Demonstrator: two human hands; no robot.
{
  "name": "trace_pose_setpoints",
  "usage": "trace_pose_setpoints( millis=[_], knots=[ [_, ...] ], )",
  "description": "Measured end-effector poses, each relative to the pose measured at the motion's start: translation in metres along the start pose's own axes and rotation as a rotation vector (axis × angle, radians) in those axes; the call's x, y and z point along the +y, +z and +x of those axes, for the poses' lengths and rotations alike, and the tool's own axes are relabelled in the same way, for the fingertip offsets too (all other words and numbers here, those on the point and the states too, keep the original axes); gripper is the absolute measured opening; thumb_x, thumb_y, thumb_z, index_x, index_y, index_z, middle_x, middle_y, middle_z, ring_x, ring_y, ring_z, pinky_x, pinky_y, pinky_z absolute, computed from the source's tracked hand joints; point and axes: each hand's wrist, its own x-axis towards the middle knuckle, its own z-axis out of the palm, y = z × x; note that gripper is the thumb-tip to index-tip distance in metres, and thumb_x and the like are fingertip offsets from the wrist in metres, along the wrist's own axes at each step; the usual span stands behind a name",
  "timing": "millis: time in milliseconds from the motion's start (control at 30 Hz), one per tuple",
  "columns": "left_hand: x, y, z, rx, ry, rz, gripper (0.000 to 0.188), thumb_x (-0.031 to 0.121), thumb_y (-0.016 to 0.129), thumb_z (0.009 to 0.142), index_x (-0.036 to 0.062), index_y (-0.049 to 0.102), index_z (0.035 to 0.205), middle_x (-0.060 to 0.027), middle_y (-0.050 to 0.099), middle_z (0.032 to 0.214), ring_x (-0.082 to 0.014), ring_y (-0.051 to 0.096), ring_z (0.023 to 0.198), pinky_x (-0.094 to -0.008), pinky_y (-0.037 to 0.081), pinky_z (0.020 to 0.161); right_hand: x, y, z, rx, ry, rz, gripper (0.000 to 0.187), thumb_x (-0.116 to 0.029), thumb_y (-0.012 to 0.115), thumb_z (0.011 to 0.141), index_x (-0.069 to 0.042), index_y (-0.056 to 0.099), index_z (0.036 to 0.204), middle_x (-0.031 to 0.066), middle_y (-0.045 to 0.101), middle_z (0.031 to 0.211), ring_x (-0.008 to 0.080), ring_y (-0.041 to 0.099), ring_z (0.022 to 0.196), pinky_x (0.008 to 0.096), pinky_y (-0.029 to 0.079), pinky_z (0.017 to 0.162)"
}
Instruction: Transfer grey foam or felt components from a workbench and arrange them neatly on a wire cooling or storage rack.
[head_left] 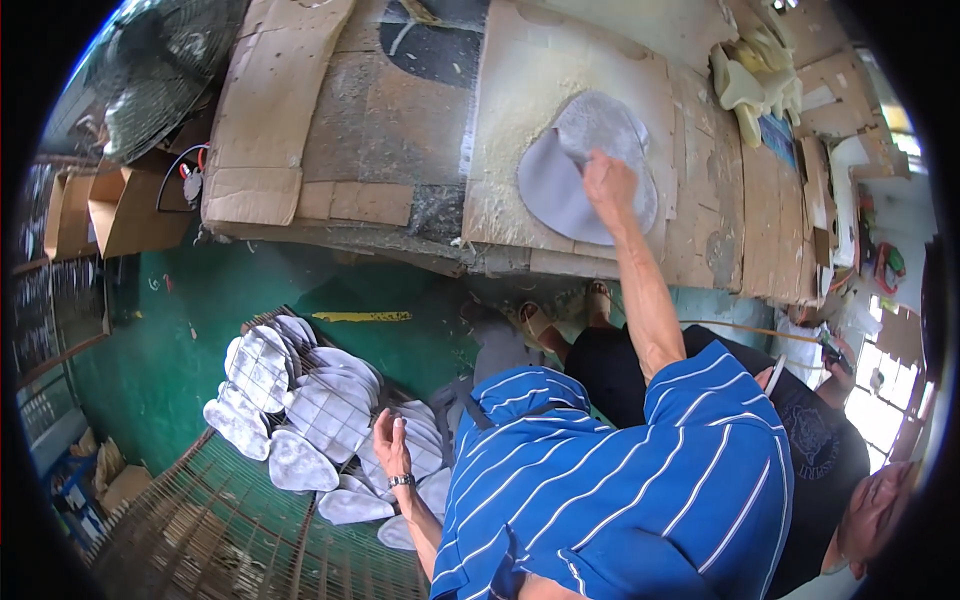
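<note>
My right hand [608,183] reaches onto the cardboard-covered table, its fingers closed at the edge of a rounded grey fabric piece [600,125]. That piece has a mottled surface and lies over a smoother grey fabric piece [550,190], which is flat on the cardboard. My left hand [392,447], with a watch at the wrist, is low beside a wire mesh rack [290,520], fingers outstretched and apart. Right by it is a heap of similar pale grey pieces [330,410], several of them overlapping, some seen through the wires. Whether the left fingers touch a piece is hard to make out.
Cardboard sheets [390,130] cover the table, dusted with yellowish residue. A fan [160,70] and an open cardboard box [130,210] stand at the left. Yellowish foam-like pieces [755,80] lie far right. Close on my right, a person in black [815,430] holds a hose-fed tool [833,350].
</note>
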Motion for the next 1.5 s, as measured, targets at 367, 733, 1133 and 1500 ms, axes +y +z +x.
trace_pose_setpoints(
  millis=[367,733,1133,1500],
  knots=[
    [0.106,0.068,-0.021,-0.246,0.192,-0.5,0.044,0.021,0.058,0.098,-0.0021,0.051,0.134,-0.0144,0.063,0.119,-0.0244,0.062,0.11,-0.038,0.051,0.096,-0.175,-0.196,-0.035,-0.001,-0.436,0.154,0.019,-0.018,0.061,0.084,-0.009,0.068,0.1,0.0184,0.068,0.08,0.0378,0.066,0.076,0.0472,0.051,0.07],
    [0.066,-0.023,-0.033,-0.126,0.335,-1.36,0.042,0.032,0.062,0.094,0.0032,0.054,0.123,-0.0095,0.062,0.112,-0.0206,0.062,0.104,-0.0408,0.053,0.092,-0.384,-0.134,-0.301,-0.686,-1.152,0.199,0.023,-0.014,0.062,0.086,-0.01,0.064,0.108,0.0137,0.068,0.087,0.0316,0.066,0.083,0.0415,0.051,0.074],
    [-0.142,-0.238,-0.089,0.885,0.457,-1.449,0.049,0.001,0.061,0.086,0.0043,0.051,0.134,-0.0077,0.064,0.112,-0.0187,0.064,0.099,-0.0362,0.056,0.085,-0.532,-0.042,-0.587,-0.596,-1.925,0.501,0.027,-0.009,0.065,0.082,-0.009,0.066,0.109,0.0104,0.064,0.086,0.029,0.062,0.082,0.0399,0.05,0.075],
    [-0.472,-0.143,-0.017,1.028,-0.047,-2.045,0.036,-0.001,0.053,0.089,0.0063,0.052,0.124,-0.0125,0.06,0.114,-0.0301,0.061,0.103,-0.0497,0.055,0.086,-0.438,0.192,-0.74,-1.159,-1.773,0.078,0.057,-0.005,0.053,0.076,0.003,0.049,0.132,0.0261,0.051,0.134,0.0428,0.048,0.123,0.0438,0.041,0.106]
  ],
)
